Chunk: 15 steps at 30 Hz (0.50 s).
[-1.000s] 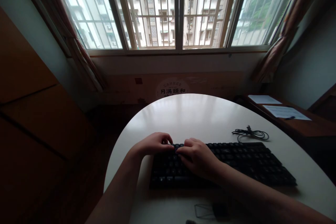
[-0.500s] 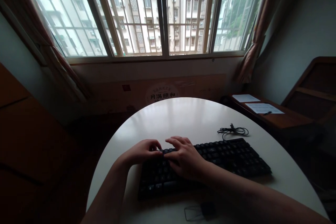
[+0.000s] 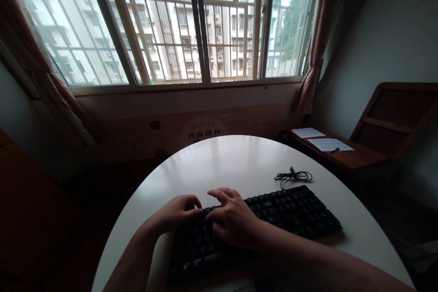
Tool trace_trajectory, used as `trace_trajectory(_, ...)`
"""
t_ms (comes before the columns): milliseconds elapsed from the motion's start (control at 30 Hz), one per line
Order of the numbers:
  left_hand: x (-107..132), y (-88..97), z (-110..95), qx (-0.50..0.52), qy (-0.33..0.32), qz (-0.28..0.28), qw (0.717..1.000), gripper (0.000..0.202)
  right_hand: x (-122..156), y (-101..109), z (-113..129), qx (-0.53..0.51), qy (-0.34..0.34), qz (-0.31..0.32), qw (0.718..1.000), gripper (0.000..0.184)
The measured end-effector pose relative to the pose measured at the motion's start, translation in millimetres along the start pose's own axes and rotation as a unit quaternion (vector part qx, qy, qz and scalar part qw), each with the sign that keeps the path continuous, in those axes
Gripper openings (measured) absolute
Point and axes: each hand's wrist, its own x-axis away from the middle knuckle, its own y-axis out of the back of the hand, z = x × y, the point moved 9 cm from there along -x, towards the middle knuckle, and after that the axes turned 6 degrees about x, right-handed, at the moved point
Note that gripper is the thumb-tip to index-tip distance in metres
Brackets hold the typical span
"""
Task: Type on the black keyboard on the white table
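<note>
A black keyboard (image 3: 294, 214) lies slightly slanted on the round white table (image 3: 232, 159). At its back left edge my left hand (image 3: 178, 212) is curled closed, thumb over the top side and fingers bent behind the edge. Whether anything small sits between thumb and fingers is hidden. My right hand (image 3: 234, 219) rests over the left half of the keys, right beside the left hand. Its fingers are apart: the upper ones stretch past the back edge, and the lower ones touch the keys. Behind the keyboard lies its bundled black cable (image 3: 294, 176).
At the frame's bottom edge, a small dark object (image 3: 264, 284) is cut off. A wooden chair (image 3: 366, 157) at the right holds papers (image 3: 330, 144) and a pen (image 3: 335, 150). Beyond the table are a barred window (image 3: 205, 45) and curtains (image 3: 310, 86).
The view has tilted up and shifted right, so everything sits lower and further left. Both hands keep nearly the same pose on the keyboard. The small object in front is now mostly out of view.
</note>
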Motion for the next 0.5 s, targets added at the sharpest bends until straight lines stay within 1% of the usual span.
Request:
trace_trajectory(300, -0.2, 2.3, -2.5, -0.011, 0.005, -0.020, 1.000, 0.043, 0.7, -2.7, 1.3, -0.002, 0.005, 0.009, 1.000, 0.027)
trace_trajectory(500, -2.6, 0.9, 0.6, -0.018, -0.013, -0.017, 1.000, 0.043, 0.6, -5.1, -0.7, 0.002, -0.006, 0.026, 1.000, 0.031)
